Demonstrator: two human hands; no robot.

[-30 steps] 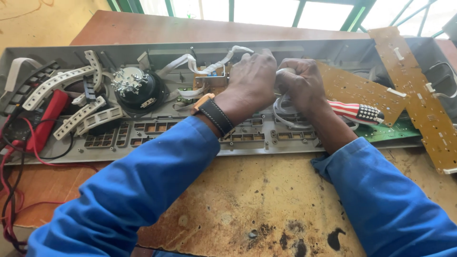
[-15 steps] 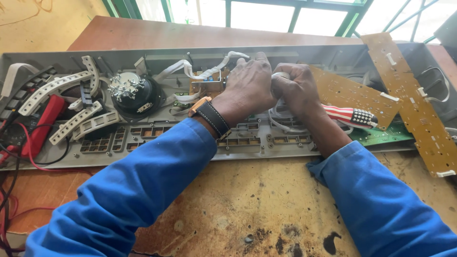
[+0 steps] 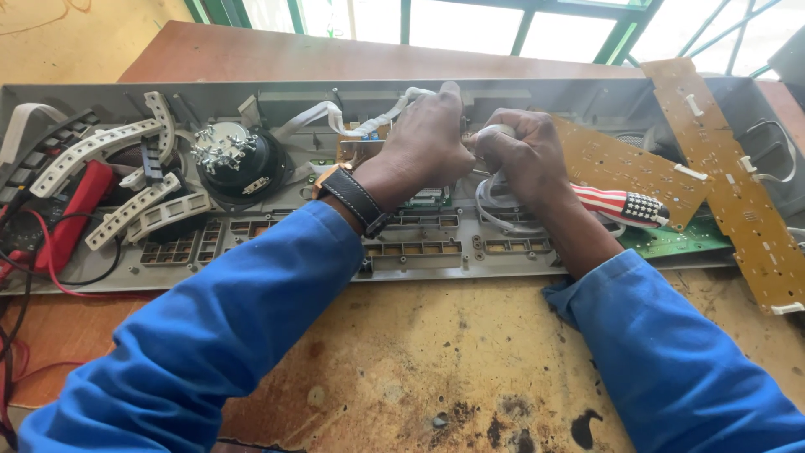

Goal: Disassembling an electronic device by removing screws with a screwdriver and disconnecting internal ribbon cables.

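Both hands work inside an opened grey panel (image 3: 251, 268) – left hand (image 3: 432, 143) closed on white ribbon cable (image 3: 377, 126), right hand (image 3: 524, 155) fisted around white wiring (image 3: 495, 205); boards lie loose, reassembly undone.

The left hand (image 3: 432, 143) hides the white cable's (image 3: 495, 132) end.

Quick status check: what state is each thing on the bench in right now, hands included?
Left hand: closed over the white cable inside the panel.
Right hand: fist closed on the white cable.
Grey control panel: lying opened up, its insides exposed.
Long brown circuit board: out of the panel, lying slanted across its right end.
Striped screwdriver handle: lying in the panel, not held.
Black round knob unit: seated in the panel.
Red meter: lying at left, leads attached.
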